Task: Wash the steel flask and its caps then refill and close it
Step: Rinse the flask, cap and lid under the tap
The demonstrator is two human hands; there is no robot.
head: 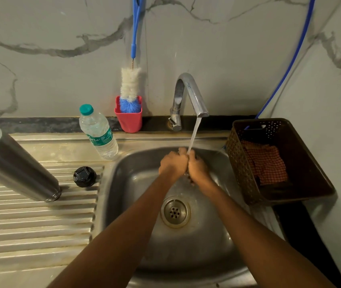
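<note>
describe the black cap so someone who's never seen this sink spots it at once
Find the steel sink, then the ribbed drainboard on its left. The black cap sits on the ribs close to the basin, between the foot of the steel flask and the water bottle. It is the only small, round, black thing there, far lower than those two.

Place: this was a home kitchen.
Evidence: a steel sink [128, 183] with drainboard [40, 221], tap [188, 90], bottle brush [130, 84] and marble wall [61, 38] stood here.
</note>
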